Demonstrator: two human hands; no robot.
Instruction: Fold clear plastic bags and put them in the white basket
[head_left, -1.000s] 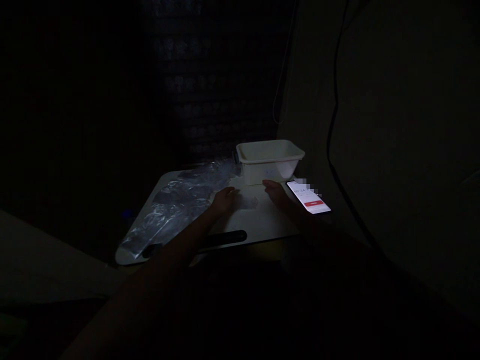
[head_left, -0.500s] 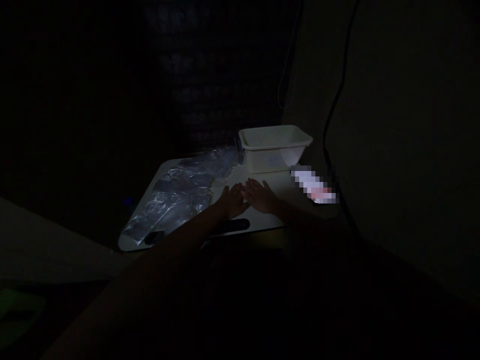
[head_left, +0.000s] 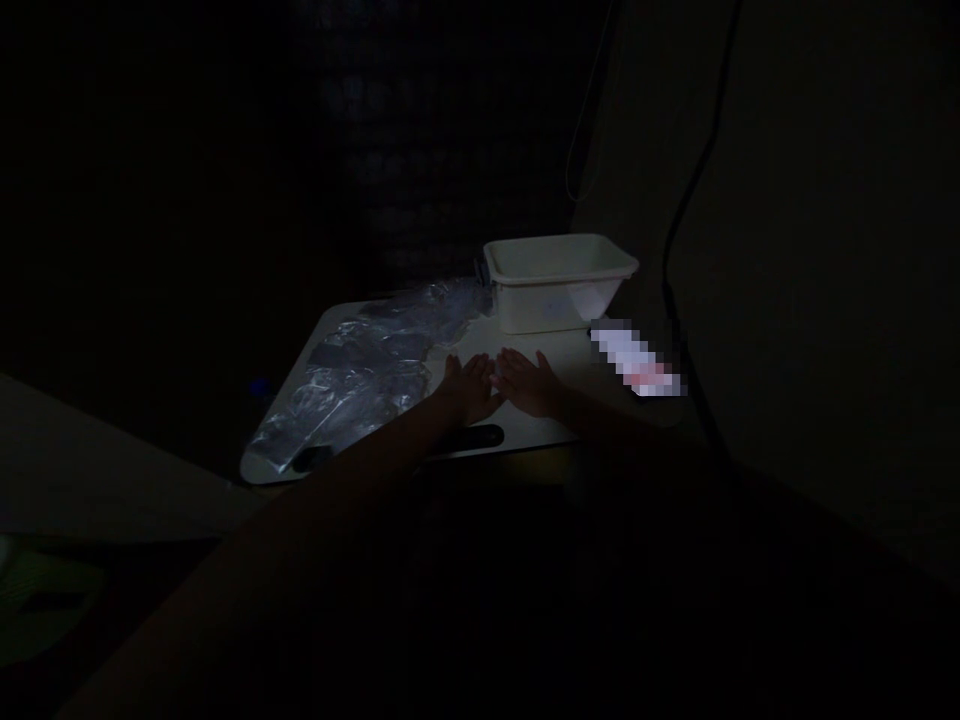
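White tabletop, and at its near edge there's a dark slot: anything thin dragged this way could drop in or go over the edge, and in light this dim the slip would be easy to miss. Just beyond, here are the hands, low over the middle, backs up: left hand angled in from the left, right hand from the right, fingertips meeting or almost, thumbs apart. Both are opened out flat, and I see nothing gripped in either; whether something thin lies under those palms, I can't tell. Over to the left, clear plastic spreads rumpled across the table, its right border close to the left hand; a swing of the left forearm could catch it and pull the whole heap askew. Out right, the phone, glowing, screen blurred, lies where a wide right elbow might knock it off. Farthest back, the pale tub stands upright beyond the right hand, and a hard forward push could bump it.
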